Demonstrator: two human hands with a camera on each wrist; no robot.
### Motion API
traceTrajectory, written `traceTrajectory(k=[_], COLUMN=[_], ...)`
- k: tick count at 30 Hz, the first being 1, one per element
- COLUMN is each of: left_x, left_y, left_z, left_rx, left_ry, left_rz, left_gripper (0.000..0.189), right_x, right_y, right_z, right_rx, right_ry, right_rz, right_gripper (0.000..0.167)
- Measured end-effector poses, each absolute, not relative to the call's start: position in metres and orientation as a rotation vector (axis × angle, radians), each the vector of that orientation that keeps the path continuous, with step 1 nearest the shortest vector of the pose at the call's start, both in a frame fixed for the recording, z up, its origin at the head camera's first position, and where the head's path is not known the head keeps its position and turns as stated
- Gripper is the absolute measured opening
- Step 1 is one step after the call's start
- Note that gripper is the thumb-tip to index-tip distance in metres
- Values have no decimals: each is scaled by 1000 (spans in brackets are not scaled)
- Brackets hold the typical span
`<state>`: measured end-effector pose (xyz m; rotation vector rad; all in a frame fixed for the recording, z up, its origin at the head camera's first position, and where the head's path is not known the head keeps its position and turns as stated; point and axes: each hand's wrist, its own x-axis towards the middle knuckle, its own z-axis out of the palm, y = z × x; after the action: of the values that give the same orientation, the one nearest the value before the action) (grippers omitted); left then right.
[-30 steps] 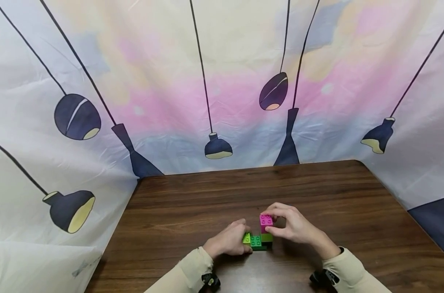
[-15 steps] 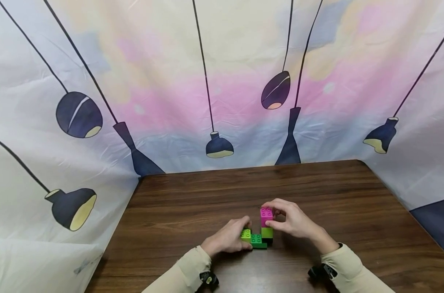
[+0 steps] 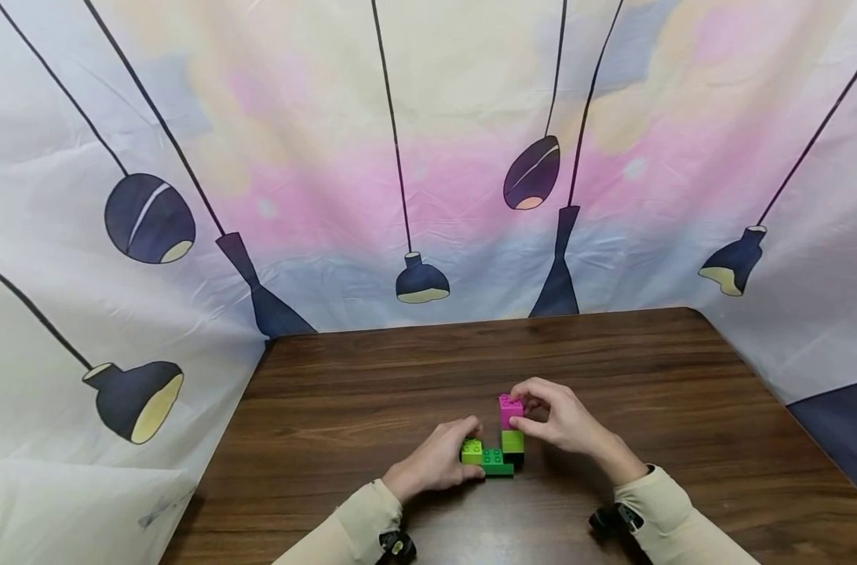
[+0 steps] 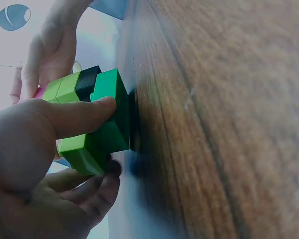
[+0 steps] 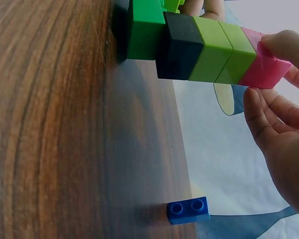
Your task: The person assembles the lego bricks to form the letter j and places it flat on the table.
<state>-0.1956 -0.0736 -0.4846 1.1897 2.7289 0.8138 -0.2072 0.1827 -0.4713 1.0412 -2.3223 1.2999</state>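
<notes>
A toy-brick build stands on the wooden table between the hands. Its base is a green brick (image 5: 147, 32); a black brick (image 5: 177, 47), two lime bricks (image 5: 219, 52) and a pink brick (image 3: 511, 413) rise from the base's right end. At the left end sits another lime brick (image 3: 472, 451). My left hand (image 3: 435, 455) grips that end: in the left wrist view the thumb (image 4: 87, 117) presses the green brick's side, with fingers curled behind the lime brick. My right hand (image 3: 570, 424) pinches the pink brick at the top between thumb and fingers.
A loose blue brick (image 5: 188, 211) lies farther off on the table, visible in the right wrist view. Beyond the brown table (image 3: 372, 377) hangs a pastel cloth (image 3: 315, 157) printed with dark lamps. Straps with small devices sit at both wrists.
The right hand and pink brick sit slightly higher in the head view, and more of the lime below shows. The left fingers have shifted, baring more of the left lime brick.
</notes>
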Motion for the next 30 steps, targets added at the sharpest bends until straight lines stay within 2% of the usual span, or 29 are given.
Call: traceTrajectory(k=[12,30], left_x=[-197,-197], left_y=[-72,-72], left_z=[-482,-475], left_rx=[1214,1123], left_ry=[2870,2849], left_rz=[732,573], left_gripper=[46,39], right_x=[-219,-236], right_y=[181,181], right_z=[-471,-478], right_rx=[1013,928], right_ry=[-2285,-2480], right_rz=[1063,1059], right_gripper=[44,34])
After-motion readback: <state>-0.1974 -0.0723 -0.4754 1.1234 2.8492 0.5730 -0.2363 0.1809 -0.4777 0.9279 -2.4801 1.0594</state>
